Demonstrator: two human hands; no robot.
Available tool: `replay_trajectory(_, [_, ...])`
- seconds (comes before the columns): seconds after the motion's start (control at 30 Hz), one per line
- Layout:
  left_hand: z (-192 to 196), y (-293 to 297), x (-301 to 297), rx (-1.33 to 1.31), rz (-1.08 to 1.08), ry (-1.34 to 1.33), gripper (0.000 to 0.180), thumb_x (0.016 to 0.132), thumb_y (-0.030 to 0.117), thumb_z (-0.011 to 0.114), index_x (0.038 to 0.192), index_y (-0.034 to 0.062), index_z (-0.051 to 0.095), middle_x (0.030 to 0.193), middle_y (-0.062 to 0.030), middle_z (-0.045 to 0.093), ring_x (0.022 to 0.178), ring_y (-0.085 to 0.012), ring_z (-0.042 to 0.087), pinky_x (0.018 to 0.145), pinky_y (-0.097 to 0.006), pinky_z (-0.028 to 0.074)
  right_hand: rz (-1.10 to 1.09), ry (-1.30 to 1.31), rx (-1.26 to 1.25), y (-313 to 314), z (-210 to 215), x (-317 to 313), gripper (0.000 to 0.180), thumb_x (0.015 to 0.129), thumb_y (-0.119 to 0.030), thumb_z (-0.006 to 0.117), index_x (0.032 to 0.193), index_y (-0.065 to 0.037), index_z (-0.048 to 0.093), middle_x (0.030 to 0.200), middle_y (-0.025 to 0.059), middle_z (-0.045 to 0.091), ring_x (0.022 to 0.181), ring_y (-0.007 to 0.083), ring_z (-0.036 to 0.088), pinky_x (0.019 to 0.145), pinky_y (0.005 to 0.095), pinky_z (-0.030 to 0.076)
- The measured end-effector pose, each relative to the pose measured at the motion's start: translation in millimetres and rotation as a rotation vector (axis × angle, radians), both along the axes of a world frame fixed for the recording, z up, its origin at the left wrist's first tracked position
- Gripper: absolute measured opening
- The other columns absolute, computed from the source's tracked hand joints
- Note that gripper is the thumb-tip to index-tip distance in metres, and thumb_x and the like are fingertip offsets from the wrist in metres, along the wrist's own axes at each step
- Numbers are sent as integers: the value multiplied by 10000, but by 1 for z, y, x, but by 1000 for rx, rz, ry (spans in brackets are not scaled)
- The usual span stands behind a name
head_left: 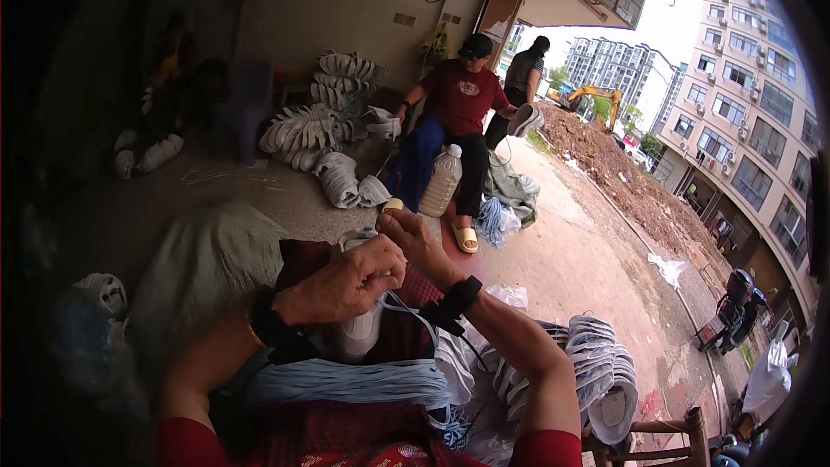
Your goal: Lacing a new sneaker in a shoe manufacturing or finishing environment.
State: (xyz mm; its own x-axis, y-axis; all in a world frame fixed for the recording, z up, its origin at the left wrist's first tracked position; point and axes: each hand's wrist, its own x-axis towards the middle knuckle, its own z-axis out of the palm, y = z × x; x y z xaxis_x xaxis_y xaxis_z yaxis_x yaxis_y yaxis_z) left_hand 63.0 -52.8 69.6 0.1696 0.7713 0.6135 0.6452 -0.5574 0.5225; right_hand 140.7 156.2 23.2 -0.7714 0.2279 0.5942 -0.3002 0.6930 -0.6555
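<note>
My left hand [350, 281] is closed around the upper of a white shoe [359, 329] that rests on my lap. Just past it, my right hand [413, 238] pinches a pale blue lace [413, 311] at the shoe's top. The lace trails down toward a bundle of pale blue laces [346, 380] lying across my lap. Both wrists wear black bands.
A stack of white shoes [596, 363] sits on a wooden stool [683, 428] at my right. A grey sack [203, 264] lies at my left. Ahead, a seated person in a red shirt [458, 104] holds a shoe beside a plastic jug [441, 182] and piles of shoes [311, 125].
</note>
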Motion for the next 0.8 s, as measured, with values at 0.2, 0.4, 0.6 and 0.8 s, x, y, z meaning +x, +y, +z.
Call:
replay_trajectory(0.2, [6,-14,-25,-232,105,-340,80,973,75,521,964,14,574,699,-26,574,634,-87,548,623,-269,464,22,141,-402,-27,109,20,353,1021,-338,526,975,3,606,775,23,613,677,108,625,636,239,526])
replay_trajectory(0.4, [-37,-14,-76,-168,254,-858,117,1014,119,479,1077,63,561,684,26,521,536,-30,435,467,-186,356,-28,-42,-485,-28,83,67,351,993,-303,578,1043,41,625,840,57,631,778,142,660,787,283,559])
replay_trajectory(0.6, [-58,-33,-90,-248,293,-929,171,1009,136,496,1136,59,581,822,-3,606,684,-48,537,563,-190,410,-62,-56,-506,-27,65,101,315,972,-250,618,1080,45,640,901,74,670,826,139,665,806,282,545])
replay_trajectory(0.8, [-51,-48,-85,-197,355,-934,217,987,213,574,1146,75,624,942,-12,674,854,-55,595,734,-207,433,-158,-197,-206,-28,41,73,248,956,-186,618,1008,51,671,858,68,693,744,107,645,692,254,526])
